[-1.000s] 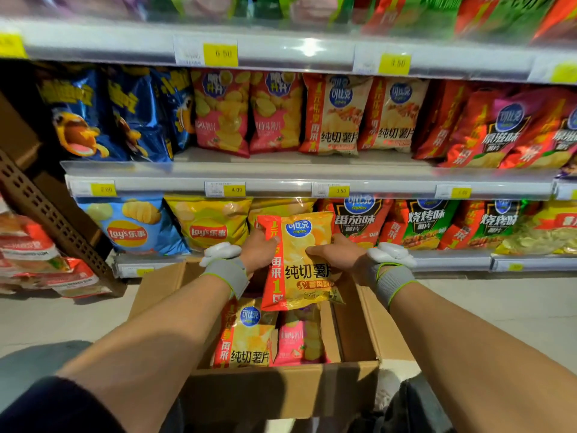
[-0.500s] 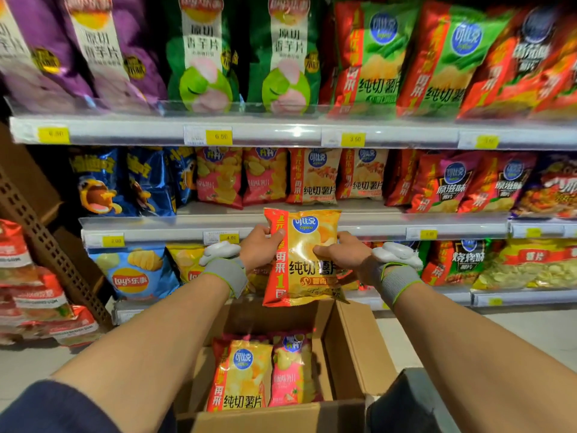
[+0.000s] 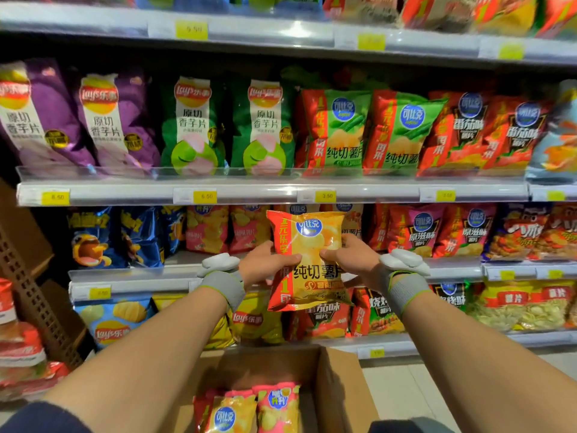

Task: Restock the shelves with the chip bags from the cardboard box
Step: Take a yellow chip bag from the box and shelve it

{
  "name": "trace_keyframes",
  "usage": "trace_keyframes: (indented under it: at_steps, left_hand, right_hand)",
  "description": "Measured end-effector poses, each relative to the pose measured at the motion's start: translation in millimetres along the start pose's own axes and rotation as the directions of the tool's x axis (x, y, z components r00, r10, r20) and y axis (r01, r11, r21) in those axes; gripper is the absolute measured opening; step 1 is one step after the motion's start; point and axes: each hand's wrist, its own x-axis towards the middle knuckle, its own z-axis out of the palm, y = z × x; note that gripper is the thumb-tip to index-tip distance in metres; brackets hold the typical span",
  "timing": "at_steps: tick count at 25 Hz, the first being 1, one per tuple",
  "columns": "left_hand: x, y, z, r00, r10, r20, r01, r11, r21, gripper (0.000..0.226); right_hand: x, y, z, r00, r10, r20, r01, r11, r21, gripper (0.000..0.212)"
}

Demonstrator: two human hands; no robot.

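Head view: the left hand point(image 3: 265, 265) at nine o'clock and the right hand point(image 3: 351, 257) at three o'clock clamp the yellow chip bag point(image 3: 307, 260) upright, label outward, probably to face it onto the middle shelf point(image 3: 131, 278), above the cardboard box point(image 3: 338, 392) at six o'clock.

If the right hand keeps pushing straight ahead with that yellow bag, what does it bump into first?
Probably the row of bags standing on the shelf just behind it. The right hand and left hand hold the yellow chip bag in front of that row, so the bag would touch first. Depth is hard to judge.
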Motion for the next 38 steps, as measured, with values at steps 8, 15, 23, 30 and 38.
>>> trace_keyframes:
  at_steps: [8,15,23,30,38]
  left_hand:
    - [13.2,26.2,20.9,0.997,0.078,0.029,-0.080,0.996,0.050,0.015]
    - [50.5,15.2,44.4,0.998,0.061,-0.028,-0.060,0.998,0.023,0.046]
    - [93.7,12.9,74.2,0.998,0.058,-0.014,-0.057,0.997,0.059,0.061]
    - [122.8,23.1,96.2,1.000,0.014,-0.019,-0.013,0.998,0.058,0.053]
    - [150.2,24.9,113.9,0.997,-0.057,-0.046,0.060,0.997,0.050,0.045]
  right_hand:
    - [13.5,1.2,-29.9,0.999,-0.045,-0.012,0.045,0.999,-0.017,0.039]
    - [32.8,21.1,-42.3,1.000,-0.008,-0.001,0.008,1.000,0.006,0.037]
    - [55.1,49.4,-64.1,0.999,0.042,0.005,-0.042,0.999,0.019,0.051]
    - [84.5,63.3,-87.1,1.000,0.007,-0.026,-0.007,1.000,0.018,0.055]
    - [125.0,76.8,-99.0,0.993,0.017,-0.115,-0.014,1.000,0.027,0.066]
